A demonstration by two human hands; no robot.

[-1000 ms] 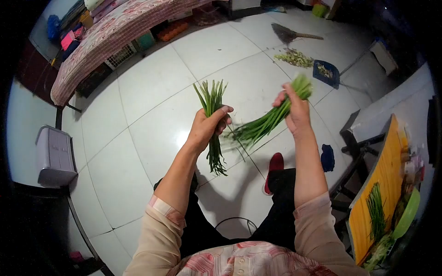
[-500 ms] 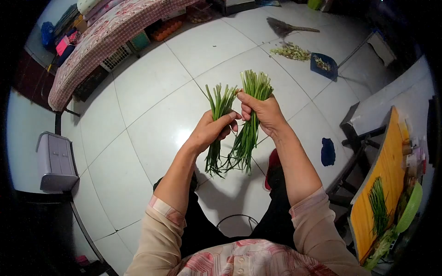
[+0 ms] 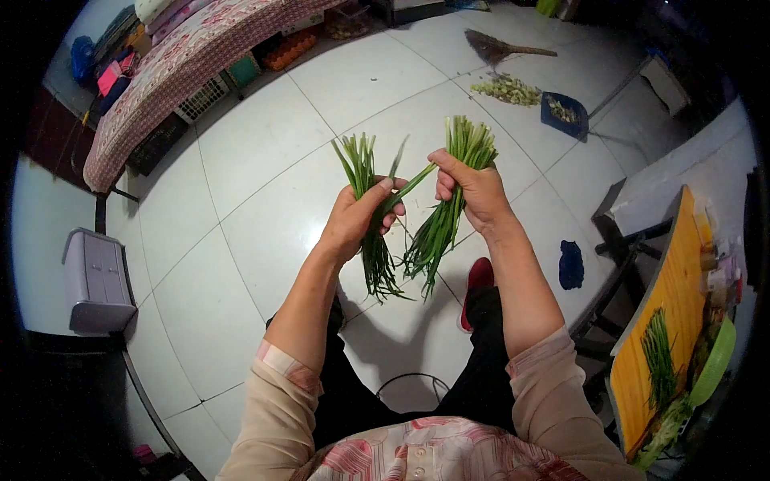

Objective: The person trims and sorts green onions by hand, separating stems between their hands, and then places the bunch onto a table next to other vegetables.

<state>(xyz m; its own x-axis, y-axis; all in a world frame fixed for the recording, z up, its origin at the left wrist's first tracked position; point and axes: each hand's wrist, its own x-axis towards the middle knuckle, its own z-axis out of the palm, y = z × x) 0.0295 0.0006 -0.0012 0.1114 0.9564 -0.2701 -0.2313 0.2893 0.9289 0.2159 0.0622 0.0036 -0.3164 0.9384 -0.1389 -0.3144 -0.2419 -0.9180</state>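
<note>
My left hand (image 3: 358,215) is closed round a small bunch of garlic chives (image 3: 377,260), pale cut ends up and dark green leaf tips hanging down. To its right, my right hand (image 3: 473,188) grips a thicker bunch of garlic chives (image 3: 433,236), whose whitish stem ends stick up above the fist. A single chive stalk (image 3: 415,186) stretches slantwise between the hands, its upper end at my right thumb and its lower part at my left fingers. Both bunches are held in the air over the tiled floor, above my knees.
A yellow board (image 3: 654,345) at the right carries another bunch of chives (image 3: 659,361). On the floor (image 3: 265,224) ahead lie a broom (image 3: 497,48), a heap of trimmings (image 3: 507,90) and a blue dustpan (image 3: 564,115). A cloth-covered bed (image 3: 184,60) stands at the back left, a grey cabinet (image 3: 98,276) at the left.
My hands have moved apart, the left one leftward and the right one rightward. One stalk now spans the gap between the two bunches.
</note>
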